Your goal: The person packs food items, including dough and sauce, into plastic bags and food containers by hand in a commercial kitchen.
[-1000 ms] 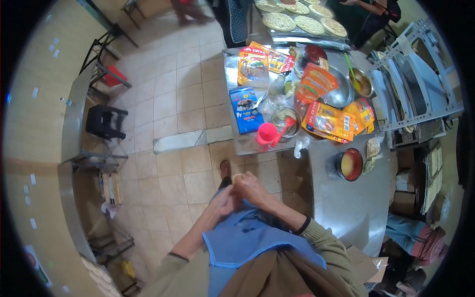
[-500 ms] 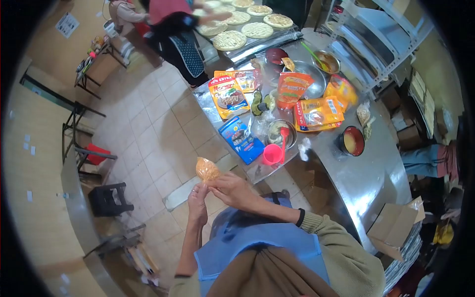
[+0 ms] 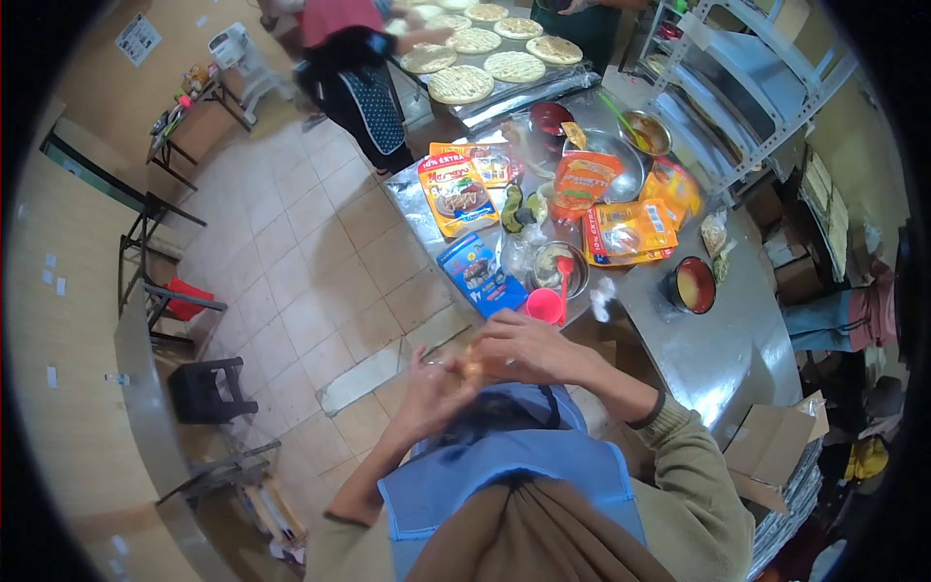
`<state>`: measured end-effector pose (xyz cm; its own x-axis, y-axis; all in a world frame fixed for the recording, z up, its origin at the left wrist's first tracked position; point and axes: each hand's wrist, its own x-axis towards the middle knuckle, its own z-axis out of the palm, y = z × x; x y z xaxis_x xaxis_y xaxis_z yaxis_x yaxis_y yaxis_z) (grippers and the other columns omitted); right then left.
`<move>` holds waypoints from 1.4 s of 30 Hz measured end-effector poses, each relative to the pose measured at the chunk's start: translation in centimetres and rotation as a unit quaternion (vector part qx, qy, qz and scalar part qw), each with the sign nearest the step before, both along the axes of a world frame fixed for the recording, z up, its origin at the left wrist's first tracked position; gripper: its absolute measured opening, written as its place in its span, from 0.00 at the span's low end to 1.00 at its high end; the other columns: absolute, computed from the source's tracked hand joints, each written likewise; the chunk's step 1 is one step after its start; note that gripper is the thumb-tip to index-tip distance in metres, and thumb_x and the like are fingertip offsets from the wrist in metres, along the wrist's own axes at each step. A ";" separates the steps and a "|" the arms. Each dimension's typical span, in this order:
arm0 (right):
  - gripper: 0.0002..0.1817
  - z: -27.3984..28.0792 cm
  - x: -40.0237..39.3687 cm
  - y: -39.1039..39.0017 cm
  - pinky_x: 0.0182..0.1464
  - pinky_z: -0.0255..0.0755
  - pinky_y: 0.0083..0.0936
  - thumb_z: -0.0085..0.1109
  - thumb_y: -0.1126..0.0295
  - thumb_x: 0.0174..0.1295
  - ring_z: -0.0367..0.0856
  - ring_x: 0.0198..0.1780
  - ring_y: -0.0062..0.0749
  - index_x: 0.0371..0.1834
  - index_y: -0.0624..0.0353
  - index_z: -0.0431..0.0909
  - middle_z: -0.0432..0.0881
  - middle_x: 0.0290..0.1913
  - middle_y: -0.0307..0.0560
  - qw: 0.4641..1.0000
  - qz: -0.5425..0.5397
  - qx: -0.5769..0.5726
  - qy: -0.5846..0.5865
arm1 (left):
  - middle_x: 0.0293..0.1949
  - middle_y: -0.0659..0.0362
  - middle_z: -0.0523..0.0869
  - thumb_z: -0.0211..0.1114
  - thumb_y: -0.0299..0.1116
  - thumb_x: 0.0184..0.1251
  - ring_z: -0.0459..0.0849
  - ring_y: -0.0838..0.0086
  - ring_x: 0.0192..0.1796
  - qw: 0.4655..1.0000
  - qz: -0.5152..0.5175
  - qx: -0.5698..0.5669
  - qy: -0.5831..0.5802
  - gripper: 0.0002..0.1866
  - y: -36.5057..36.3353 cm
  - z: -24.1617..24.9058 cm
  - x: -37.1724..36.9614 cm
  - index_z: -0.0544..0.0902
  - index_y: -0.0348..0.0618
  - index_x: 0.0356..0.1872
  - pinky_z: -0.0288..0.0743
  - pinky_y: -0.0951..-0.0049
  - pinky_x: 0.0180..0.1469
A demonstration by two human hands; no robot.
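Orange packet (image 3: 472,369), centre of the frame
Left hand (image 3: 434,393) and right hand (image 3: 533,351) grip it; long axis and pointing end hidden.

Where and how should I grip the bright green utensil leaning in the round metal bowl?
Pinch the raised end of the bright green handle, probably best from above, on the far-left side of the round metal bowl: it is slim and slants out over the rim there, while its other end sits inside.
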<state>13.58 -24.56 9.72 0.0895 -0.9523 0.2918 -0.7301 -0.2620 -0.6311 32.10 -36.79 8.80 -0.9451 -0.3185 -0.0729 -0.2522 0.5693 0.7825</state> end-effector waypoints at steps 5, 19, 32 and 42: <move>0.14 -0.5 -1.4 6.3 0.51 0.70 0.31 0.65 0.65 0.52 0.73 0.49 0.38 0.42 0.54 0.78 0.78 0.45 0.40 0.996 -0.074 0.044 -0.003 | 0.32 0.61 0.82 0.61 0.40 0.61 0.82 0.70 0.43 0.982 -0.186 0.025 -0.009 0.12 2.1 -0.1 -4.2 0.79 0.45 0.40 0.40 0.47 0.71; 0.11 -8.5 -10.4 29.9 0.42 0.70 0.33 0.63 0.73 0.46 0.74 0.39 0.43 0.33 0.63 0.77 0.79 0.34 0.49 0.883 -0.454 0.105 -0.056 | 0.29 0.53 0.82 0.61 0.38 0.59 0.83 0.64 0.37 0.921 -0.333 0.201 0.012 0.14 23.3 -12.3 -26.0 0.79 0.37 0.37 0.73 0.66 0.44; 0.06 -19.1 -17.1 40.4 0.40 0.67 0.33 0.59 0.73 0.50 0.71 0.37 0.41 0.29 0.62 0.74 0.76 0.30 0.48 0.808 -0.576 0.073 -0.101 | 0.32 0.52 0.82 0.61 0.32 0.59 0.83 0.59 0.37 0.929 -0.314 0.195 -0.019 0.11 35.7 -21.4 -34.3 0.77 0.39 0.40 0.75 0.65 0.43; 0.06 -20.0 -16.9 41.9 0.26 0.56 0.22 0.60 0.73 0.55 0.68 0.31 0.25 0.31 0.60 0.73 0.73 0.32 0.42 0.737 -0.634 0.117 -0.205 | 0.31 0.54 0.81 0.62 0.32 0.49 0.82 0.60 0.40 0.905 -0.396 -0.092 0.126 0.15 38.3 -21.8 -35.9 0.73 0.39 0.38 0.75 0.64 0.44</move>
<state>-3.28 17.36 -10.29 -0.9651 -0.2231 -0.1374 -0.0307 0.6170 -0.7864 -3.79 1.51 -12.95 -0.8614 0.4814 0.1623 0.4654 0.6198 0.6318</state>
